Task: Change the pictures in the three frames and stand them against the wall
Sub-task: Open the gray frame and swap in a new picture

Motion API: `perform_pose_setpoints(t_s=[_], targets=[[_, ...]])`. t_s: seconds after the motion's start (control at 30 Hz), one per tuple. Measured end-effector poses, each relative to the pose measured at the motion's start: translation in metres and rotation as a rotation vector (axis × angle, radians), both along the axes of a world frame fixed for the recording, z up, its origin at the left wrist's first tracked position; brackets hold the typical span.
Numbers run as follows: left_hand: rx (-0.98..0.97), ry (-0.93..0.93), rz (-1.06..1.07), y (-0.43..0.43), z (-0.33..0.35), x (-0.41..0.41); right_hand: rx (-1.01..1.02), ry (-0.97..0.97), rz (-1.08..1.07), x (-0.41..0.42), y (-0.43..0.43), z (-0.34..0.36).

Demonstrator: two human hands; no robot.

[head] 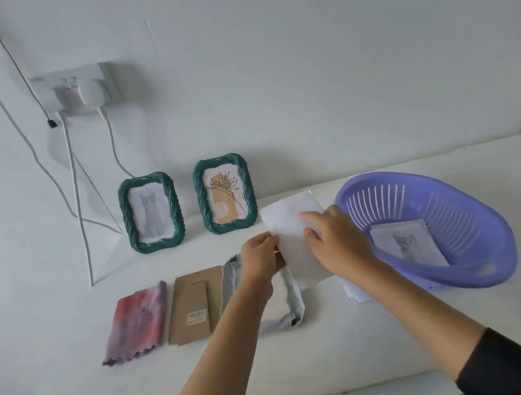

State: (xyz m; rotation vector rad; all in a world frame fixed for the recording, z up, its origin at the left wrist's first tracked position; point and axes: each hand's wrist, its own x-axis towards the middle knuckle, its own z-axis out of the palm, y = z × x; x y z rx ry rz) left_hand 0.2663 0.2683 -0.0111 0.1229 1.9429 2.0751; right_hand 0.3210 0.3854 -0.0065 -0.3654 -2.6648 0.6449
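Pinched sheet (291, 223) at its left edge with left hand (261, 256); gripped its right side with right hand (336, 243), thumb on the near face. Held sheet tilted above counter (314, 355), over far end of third frame (286, 311), which lay flat at centre. Noted two green frames upright against wall (299, 68): left frame (151, 213) with cat picture, right frame (224, 194) with flower print. Found backing (189, 305) and cloth (137, 323) flat, left of third frame. Saw basket (472, 264) at right, cat print (406, 243) inside.
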Motion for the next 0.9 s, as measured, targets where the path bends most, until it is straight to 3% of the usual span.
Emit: perform_pose_setpoints(t_s=[0.17,0.23,0.37,0.47,0.63,0.9], targets=[[-0.11,-0.085,0.043,-0.04,-0.018,-0.02,-0.623,-0.209,0.063,-0.028,-0.008,-0.027],[-0.219,-0.085,0.058,-0.055,-0.029,-0.027,-0.708,-0.195,0.028,-0.033,-0.017,-0.038],[-0.61,0.123,0.075,-0.078,-0.048,-0.033,-0.585,-0.192,0.029,-0.041,-0.035,-0.055],[-0.75,0.284,0.137,-0.086,-0.052,-0.034,-0.427,-0.194,-0.014,-0.044,-0.045,-0.063],[-0.985,0.315,-0.051,-0.087,-0.056,-0.042,-0.156,-0.223,-0.057,-0.039,-0.049,-0.066],[-1.004,0.281,-0.111,-0.088,-0.063,-0.048,-0.119,-0.324,0.106,-0.037,-0.026,-0.079]])
